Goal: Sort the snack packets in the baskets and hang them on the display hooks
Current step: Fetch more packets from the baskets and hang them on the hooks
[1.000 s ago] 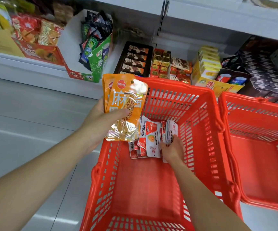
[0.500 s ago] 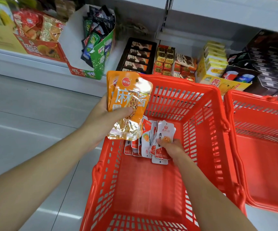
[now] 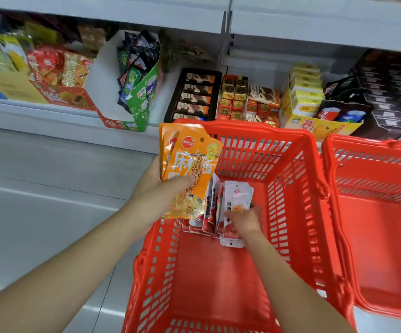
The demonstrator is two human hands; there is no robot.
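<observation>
Currently, in the head view, the left hand [image 3: 154,191] grips a small stack of orange packets [image 3: 190,174], thumb laid across the front face and fingers behind. It holds them upright over the left wall of the red basket [image 3: 290,138]. Keeping one kind together, hang-holes uppermost, probably readies the stack for a hook. The left forearm reaches forward from the lower left with the wrist roughly straight. The right hand [image 3: 245,218] is lower, inside the same basket and just right of the left hand. Its fingers curl round a white-and-red packet [image 3: 236,200] whose hang-hole end points back toward the person. More red-and-white packets [image 3: 209,212] stand on edge between the two hands, presumably the unsorted remainder. The right forearm slants in from the lower right, wrist dipped downward. A second basket [image 3: 374,212] stands just beside the first, right of the right hand. No display hooks are in view, so sorting appears to be the step in hand and hanging not yet begun.
</observation>
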